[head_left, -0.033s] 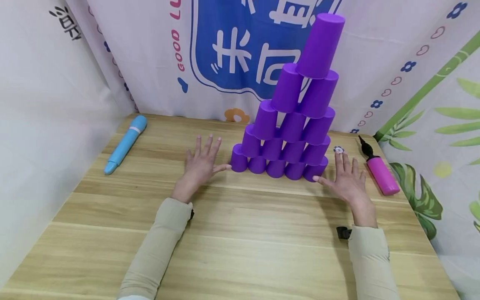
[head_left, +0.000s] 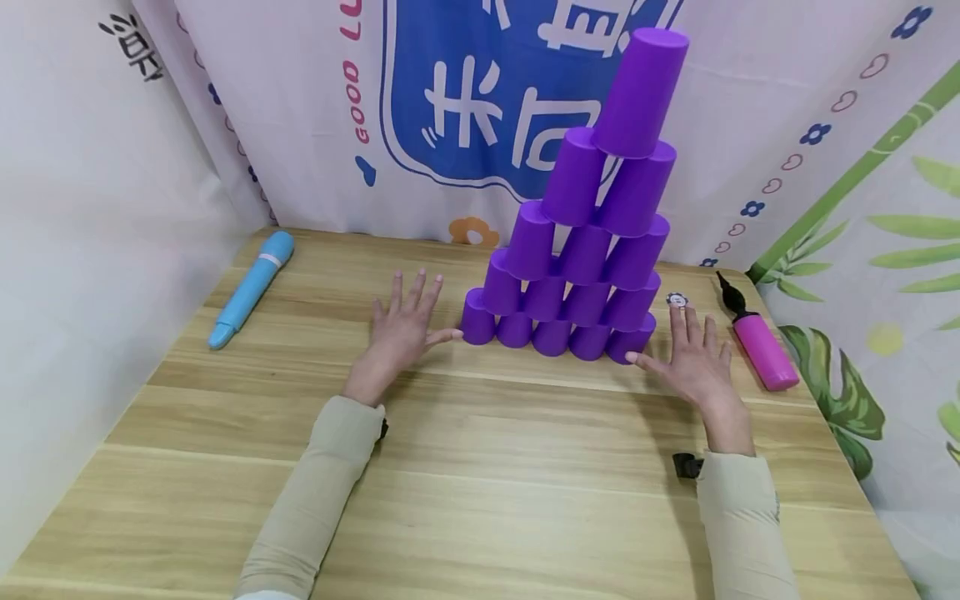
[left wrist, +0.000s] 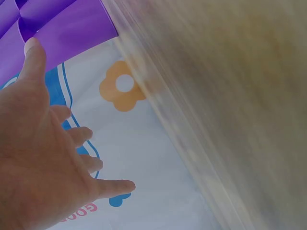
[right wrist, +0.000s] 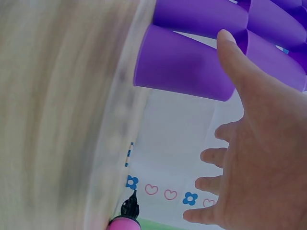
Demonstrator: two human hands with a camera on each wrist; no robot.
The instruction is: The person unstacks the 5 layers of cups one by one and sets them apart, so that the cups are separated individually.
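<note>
Upside-down purple cups [head_left: 587, 254] stand stacked as a pyramid near the back of the table, with a single cup [head_left: 642, 92] on top. Beside the bottom left cup [head_left: 477, 317] is my left hand [head_left: 399, 335], its fingers spread and its thumb pointing at that cup. My right hand [head_left: 697, 367] has its fingers spread too, with the thumb close to the bottom right cup [head_left: 631, 340]. Whether either thumb touches a cup I cannot tell. In the left wrist view the left palm [left wrist: 43, 153] holds nothing; the right palm [right wrist: 273, 153] is likewise bare in the right wrist view.
A light blue pump-like tube [head_left: 252, 290] lies at the table's left. Near the right edge lies a pink hand pump [head_left: 765, 350] with a black nozzle. A small round chip [head_left: 677, 299] sits beyond my right fingertips. A printed cloth [head_left: 315, 108] hangs behind the cups.
</note>
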